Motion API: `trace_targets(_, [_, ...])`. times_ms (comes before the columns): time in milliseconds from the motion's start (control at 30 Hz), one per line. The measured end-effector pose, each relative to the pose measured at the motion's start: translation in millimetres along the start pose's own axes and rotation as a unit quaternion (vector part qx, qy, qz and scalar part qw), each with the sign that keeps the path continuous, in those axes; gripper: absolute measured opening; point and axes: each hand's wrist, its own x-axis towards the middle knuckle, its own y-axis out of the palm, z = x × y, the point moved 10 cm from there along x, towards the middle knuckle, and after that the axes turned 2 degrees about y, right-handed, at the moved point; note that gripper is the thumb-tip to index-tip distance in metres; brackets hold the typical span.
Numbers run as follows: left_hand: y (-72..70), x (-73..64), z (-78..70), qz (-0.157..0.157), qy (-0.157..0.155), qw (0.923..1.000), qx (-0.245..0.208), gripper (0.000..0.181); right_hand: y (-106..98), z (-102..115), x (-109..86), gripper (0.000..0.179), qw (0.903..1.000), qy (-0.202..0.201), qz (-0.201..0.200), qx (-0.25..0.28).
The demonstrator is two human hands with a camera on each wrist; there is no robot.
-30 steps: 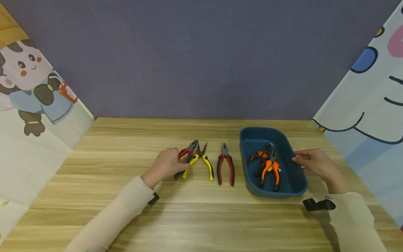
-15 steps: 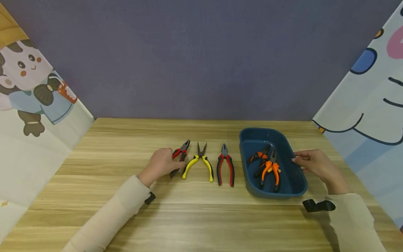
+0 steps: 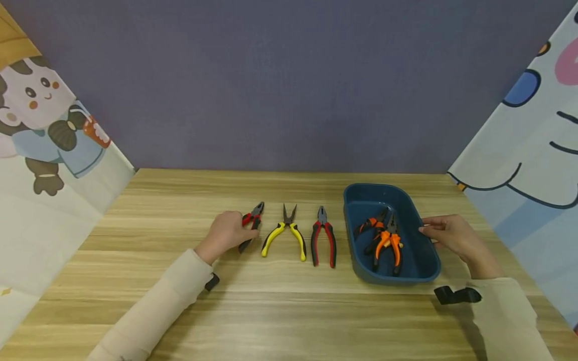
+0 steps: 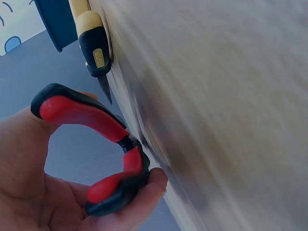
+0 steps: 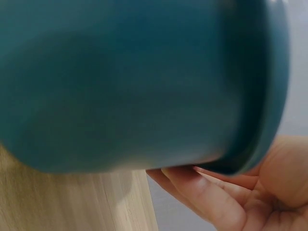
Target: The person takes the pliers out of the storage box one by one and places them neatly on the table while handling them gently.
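My left hand (image 3: 226, 234) grips red-and-black pliers (image 3: 256, 222) by the handles, their nose pointing away. In the left wrist view the two pliers handles (image 4: 82, 114) are spread, with thumb and fingers around their outer sides. Right of that hand, yellow-and-black needle-nose pliers (image 3: 288, 220) lie on the table with handles spread. Another pair of red-and-black pliers (image 3: 322, 217) lies beside them. My right hand (image 3: 453, 238) holds the right rim of a blue plastic bin (image 3: 415, 255). Orange-and-black pliers (image 3: 385, 237) lie overlapping inside it.
The wood-grain table (image 3: 280, 316) ends at a grey-blue panel (image 3: 289, 90) at the back. Printed cartoon panels stand on the left and right sides. The bin's raised walls stand right of the loose pliers.
My left hand has moved left with the red-and-black pliers, drawing them away from the yellow needle-nose pliers they overlapped in view. The right hand and bin have stayed put.
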Motion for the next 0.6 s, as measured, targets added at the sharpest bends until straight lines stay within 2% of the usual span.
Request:
trace_targets(333, [3.4,2.0,1.9,0.013,-0.001,0.9994,0.032,0.043,0.3,-2.8,1.3,0.052,0.9999,0.011,0.001,-0.003])
trace_targets(600, [7.1,2.6,-4.1,0.053,0.002,0.9972,0.054,0.048,0.4,-0.7,1.7,0.051,1.0,0.004,0.003,-0.005])
